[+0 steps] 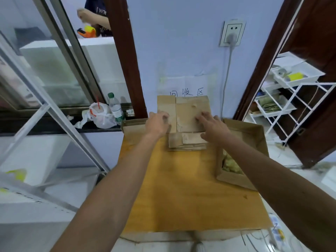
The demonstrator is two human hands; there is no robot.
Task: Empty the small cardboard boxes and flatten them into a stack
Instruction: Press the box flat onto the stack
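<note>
the flattening step looks in hand: at the centre of the frame the left hand (pixel 157 124) and right hand (pixel 212 126) press a flattened cardboard box (pixel 187 113) onto the stack of flattened boxes (pixel 187 142) at the far edge of the yellow desk (pixel 174 188). both arms reach forward, palms down, fingers (pixel 201 120) spread flat on the card, gripping nothing. next, probably squaring the sheet with the stack, then fetching the open box (pixel 241 160) at right, which holds greenish contents.
</note>
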